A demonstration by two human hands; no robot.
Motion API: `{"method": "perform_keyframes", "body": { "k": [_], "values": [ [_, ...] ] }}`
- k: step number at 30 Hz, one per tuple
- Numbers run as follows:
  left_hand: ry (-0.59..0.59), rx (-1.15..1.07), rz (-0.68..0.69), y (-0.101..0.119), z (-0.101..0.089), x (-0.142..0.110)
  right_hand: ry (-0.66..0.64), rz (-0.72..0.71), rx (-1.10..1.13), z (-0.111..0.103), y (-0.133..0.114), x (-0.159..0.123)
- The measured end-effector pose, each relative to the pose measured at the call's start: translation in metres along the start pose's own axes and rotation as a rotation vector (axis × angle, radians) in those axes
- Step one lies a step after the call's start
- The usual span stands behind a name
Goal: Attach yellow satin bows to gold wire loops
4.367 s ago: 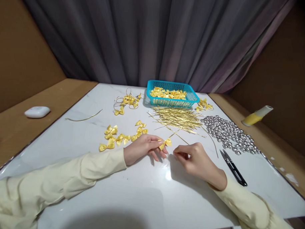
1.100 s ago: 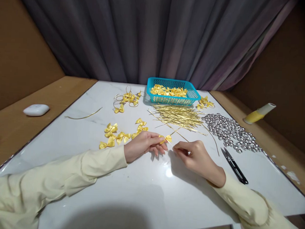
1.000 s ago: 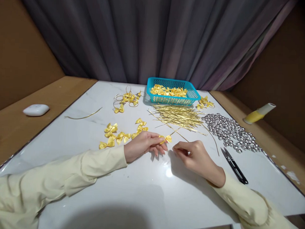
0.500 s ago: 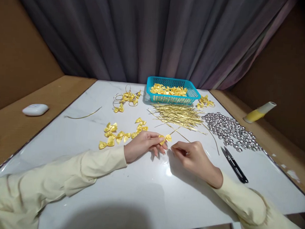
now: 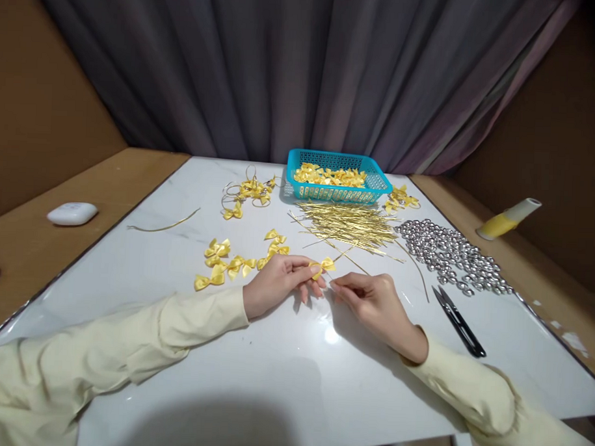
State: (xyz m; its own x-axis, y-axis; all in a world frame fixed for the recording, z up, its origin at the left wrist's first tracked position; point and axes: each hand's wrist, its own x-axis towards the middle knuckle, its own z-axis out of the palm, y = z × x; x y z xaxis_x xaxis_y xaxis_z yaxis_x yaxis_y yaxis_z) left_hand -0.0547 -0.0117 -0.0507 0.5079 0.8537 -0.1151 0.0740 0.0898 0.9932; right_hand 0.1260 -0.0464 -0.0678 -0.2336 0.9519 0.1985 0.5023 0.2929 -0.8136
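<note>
Between the thumb and fingers of my left hand (image 5: pixel 283 280) is a yellow ribbon bow (image 5: pixel 324 267), held just above the white table. My right hand (image 5: pixel 370 297) is closed in a pinch close to the bow's right side. A thin strand seems to run from the bow to those fingertips, too fine to identify. Several loose yellow bows (image 5: pixel 210 280) lie to the left of my left hand. Beyond both hands spreads a pile of gold twist ties (image 5: pixel 349 225).
A blue basket (image 5: pixel 338 196) of yellow bows stands at the back. Bows with looped ties (image 5: pixel 252 191) lie left of it. Silver beads (image 5: pixel 452 258) and black thread snips (image 5: pixel 460 323) are at right. A white case (image 5: pixel 72 213) and a yellow-and-white tube (image 5: pixel 507 219) flank the table.
My right hand has shifted slightly left, its pinched fingertips now nearer the bow. My left hand keeps its hold on the bow almost unmoved.
</note>
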Motion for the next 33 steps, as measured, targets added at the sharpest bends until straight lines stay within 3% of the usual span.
{"method": "perform_keyframes", "body": {
  "k": [14,18,25,33],
  "values": [
    [-0.014,0.009,-0.009,-0.0015,0.0017,0.0005,0.044,-0.091,-0.090,0.0007,0.0024,-0.0012],
    [0.002,0.086,0.038,-0.0025,0.0029,-0.0009,0.028,-0.042,-0.032,-0.0002,-0.0009,0.0004],
    [0.039,0.093,0.070,0.0008,0.0059,-0.0046,-0.069,0.163,0.214,0.0004,-0.0009,0.0058],
    [-0.028,-0.065,-0.015,-0.0001,0.0050,-0.0033,0.017,0.088,0.150,0.0014,0.0031,0.0056]
  ]
}}
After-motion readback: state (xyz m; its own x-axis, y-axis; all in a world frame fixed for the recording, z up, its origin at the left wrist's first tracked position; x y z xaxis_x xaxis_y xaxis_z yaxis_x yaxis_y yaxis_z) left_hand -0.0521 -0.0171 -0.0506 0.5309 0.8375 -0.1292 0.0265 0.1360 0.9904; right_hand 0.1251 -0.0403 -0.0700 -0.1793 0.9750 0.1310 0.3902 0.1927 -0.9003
